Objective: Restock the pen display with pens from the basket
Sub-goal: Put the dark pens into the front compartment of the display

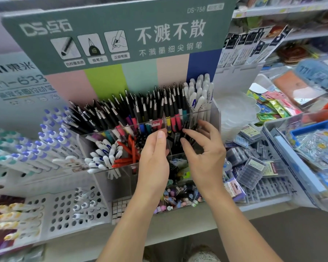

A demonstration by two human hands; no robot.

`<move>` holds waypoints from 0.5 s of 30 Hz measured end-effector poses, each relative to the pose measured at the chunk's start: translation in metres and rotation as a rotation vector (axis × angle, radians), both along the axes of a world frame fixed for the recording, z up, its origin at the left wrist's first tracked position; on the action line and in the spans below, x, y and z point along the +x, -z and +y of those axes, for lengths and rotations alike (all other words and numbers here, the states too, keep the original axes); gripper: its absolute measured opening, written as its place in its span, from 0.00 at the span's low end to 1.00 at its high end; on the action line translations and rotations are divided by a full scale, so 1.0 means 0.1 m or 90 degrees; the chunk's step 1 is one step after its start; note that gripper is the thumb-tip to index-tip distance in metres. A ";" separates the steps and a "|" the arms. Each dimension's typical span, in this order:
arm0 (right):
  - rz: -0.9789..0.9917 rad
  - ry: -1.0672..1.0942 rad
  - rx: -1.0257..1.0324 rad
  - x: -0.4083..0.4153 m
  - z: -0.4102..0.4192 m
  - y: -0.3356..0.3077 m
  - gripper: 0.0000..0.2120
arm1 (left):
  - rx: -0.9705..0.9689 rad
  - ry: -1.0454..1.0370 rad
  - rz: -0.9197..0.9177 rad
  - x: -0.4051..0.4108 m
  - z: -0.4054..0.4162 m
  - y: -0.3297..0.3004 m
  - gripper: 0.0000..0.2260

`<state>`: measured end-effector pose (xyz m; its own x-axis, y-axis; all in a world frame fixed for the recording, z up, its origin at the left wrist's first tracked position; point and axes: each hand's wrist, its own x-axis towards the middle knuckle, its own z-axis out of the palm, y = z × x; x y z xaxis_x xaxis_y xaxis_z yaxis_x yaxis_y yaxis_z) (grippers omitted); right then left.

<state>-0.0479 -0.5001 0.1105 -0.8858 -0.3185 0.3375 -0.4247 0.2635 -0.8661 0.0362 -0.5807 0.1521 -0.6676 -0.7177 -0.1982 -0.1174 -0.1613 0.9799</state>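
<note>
The clear acrylic pen display (214, 114) stands in tiers under a green header card. Its back tier is packed with black-gripped pens (140, 110) and white pens (199, 95). The tier below holds white-and-blue pens (104, 156), red pens (131, 150) and black pens (178, 137). Both hands are in the right compartment of this tier. My left hand (155, 156) has its palm against the black pens and its thumb straight up. My right hand (203, 154) curls its fingers round a few black pens (189, 129) at their tops.
A white rack of purple-capped pens (45, 140) stands to the left, with a perforated white holder (68, 210) below it. Small erasers (178, 199) fill the front tier. Boxes of refills (252, 167) and a grey bin (295, 176) of packaged goods crowd the right.
</note>
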 end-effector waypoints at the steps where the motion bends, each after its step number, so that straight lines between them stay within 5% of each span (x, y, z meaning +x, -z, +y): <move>1: -0.002 0.001 -0.010 0.01 0.00 0.00 0.12 | 0.003 -0.009 -0.006 -0.01 0.01 0.01 0.15; 5: 0.018 -0.041 -0.039 0.08 -0.05 -0.02 0.16 | 0.007 -0.021 -0.016 -0.08 0.10 0.03 0.13; 9: -0.106 -0.093 -0.060 0.13 -0.07 -0.06 0.30 | 0.016 -0.024 -0.013 -0.12 0.19 0.02 0.10; 15: 0.020 -0.175 0.147 0.07 -0.07 -0.02 0.22 | -0.002 -0.039 -0.010 -0.08 0.21 0.06 0.21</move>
